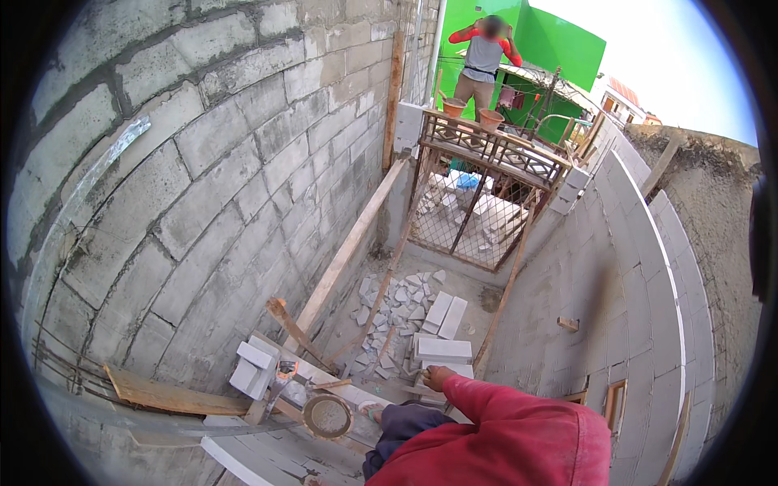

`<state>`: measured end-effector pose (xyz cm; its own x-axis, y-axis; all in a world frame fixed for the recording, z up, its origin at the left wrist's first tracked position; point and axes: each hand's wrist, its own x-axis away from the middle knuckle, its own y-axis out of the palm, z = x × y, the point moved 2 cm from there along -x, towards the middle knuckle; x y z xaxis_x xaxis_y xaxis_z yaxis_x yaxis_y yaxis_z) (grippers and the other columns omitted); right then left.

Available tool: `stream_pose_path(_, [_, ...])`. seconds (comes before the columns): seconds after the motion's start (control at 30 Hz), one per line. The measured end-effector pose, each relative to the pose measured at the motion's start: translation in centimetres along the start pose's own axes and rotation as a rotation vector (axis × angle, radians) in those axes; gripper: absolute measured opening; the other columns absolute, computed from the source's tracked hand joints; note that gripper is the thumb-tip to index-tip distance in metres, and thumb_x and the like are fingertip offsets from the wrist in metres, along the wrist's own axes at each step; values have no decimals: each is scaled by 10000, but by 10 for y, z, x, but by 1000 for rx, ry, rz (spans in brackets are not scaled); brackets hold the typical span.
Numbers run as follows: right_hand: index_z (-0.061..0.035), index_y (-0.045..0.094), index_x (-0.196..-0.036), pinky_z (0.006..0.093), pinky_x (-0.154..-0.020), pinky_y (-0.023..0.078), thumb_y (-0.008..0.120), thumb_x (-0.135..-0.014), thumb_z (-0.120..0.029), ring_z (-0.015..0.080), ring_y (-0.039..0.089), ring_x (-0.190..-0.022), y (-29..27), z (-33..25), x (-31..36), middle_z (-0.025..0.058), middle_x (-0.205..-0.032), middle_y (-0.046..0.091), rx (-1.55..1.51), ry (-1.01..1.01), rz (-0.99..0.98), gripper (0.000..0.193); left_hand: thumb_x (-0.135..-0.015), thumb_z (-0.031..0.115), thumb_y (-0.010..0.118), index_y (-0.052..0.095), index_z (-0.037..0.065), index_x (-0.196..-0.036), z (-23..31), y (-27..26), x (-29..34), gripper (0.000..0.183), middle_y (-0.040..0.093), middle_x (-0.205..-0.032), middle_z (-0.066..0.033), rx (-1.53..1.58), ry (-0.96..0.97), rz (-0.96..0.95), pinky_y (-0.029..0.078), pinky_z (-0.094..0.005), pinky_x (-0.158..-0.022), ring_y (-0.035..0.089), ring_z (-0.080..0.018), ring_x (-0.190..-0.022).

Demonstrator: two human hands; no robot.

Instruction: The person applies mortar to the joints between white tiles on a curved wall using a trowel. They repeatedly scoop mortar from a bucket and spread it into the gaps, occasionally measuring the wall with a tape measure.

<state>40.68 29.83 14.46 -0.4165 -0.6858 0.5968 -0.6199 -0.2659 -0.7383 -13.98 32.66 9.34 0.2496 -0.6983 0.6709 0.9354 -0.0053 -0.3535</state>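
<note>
We look down from a height into a narrow shaft between grey block walls. A person in a red sleeve (510,437) bends just below us, and one hand (438,377) reaches out to the stacked pale blocks (442,350); it touches the edge of the stack, fingers curled, though we cannot tell which hand it is or whether it grips. Our own hands do not show.

The blocks lie flat, their long axis running roughly left to right across the view, while two loose slabs (445,313) just beyond them point away from us toward the far gate.

The floor of the shaft is strewn with broken block rubble (397,300). A long wooden plank (348,247) leans diagonally up the left wall (203,162), and thinner poles cross it. A metal mesh gate (470,219) closes the far end.

Near us a round sieve (327,415) rests on boards beside more white blocks (253,366). Far off, another person (483,61) stands on a platform behind two orange pots (472,112), before a green wall.
</note>
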Motion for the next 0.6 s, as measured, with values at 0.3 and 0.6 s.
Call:
stream_pose_path(0.3, [31, 644, -1293, 532, -1020, 541, 634, -949, -504, 468, 681, -1174, 20, 32, 25, 294, -1246, 708, -59, 139, 24, 635, -1047, 227, 551, 635, 28, -1346, 27, 2, 8, 368, 698, -1271, -168, -67, 70, -48, 599, -431, -856, 716, -325, -1046])
stream_pose_path(0.6, [21, 663, -1241, 559, -961, 554, 639, -922, -491, 484, 706, -1091, 41, -6, 61, 294, -1167, 730, 69, -255, -37, 603, -1059, 242, 535, 602, 43, -1388, 19, 21, 26, 390, 679, -1315, -167, -138, 56, -118, 585, -437, -879, 705, -327, -1079])
